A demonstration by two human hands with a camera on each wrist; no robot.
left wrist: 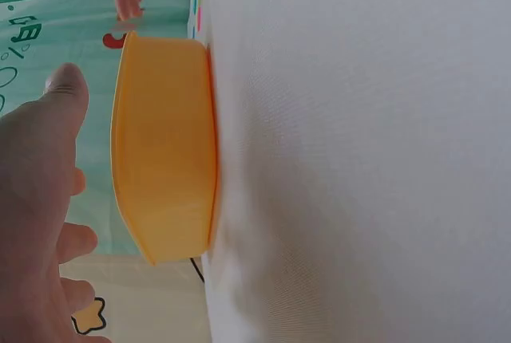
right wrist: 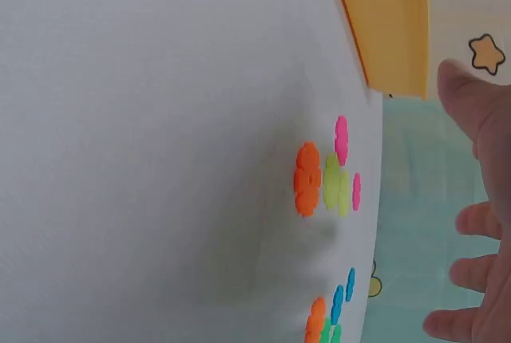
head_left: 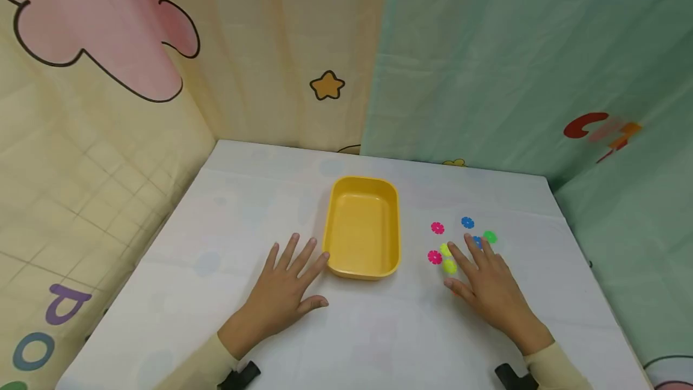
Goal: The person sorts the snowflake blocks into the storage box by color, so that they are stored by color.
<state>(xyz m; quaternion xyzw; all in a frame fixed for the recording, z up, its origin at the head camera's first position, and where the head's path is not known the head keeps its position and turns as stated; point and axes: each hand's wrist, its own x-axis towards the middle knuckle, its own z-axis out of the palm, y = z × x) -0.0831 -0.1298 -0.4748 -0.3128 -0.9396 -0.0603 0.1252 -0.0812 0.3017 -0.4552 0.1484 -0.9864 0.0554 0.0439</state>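
Note:
A yellow rectangular tray (head_left: 363, 227) sits on the white table, its inside bare. My left hand (head_left: 281, 294) is spread palm down over the cloth, left of the tray; the index fingertip overlaps the tray's near corner in the head view. The left wrist view shows a gap between that hand and the tray wall (left wrist: 166, 143). Over a scatter of small flower-shaped discs hovers my right hand (head_left: 489, 287), fingers apart, holding nothing. Pink (head_left: 435, 257), yellow (head_left: 449, 266), blue (head_left: 468, 222) and green (head_left: 489, 237) discs show; orange ones (right wrist: 307, 179) appear in the right wrist view, mostly hidden from the head.
White cloth (head_left: 368, 342) covers the table. Behind it hang a cream curtain (head_left: 271, 65) and a green curtain (head_left: 471, 65) with printed figures. The table's far edge runs close to the curtains.

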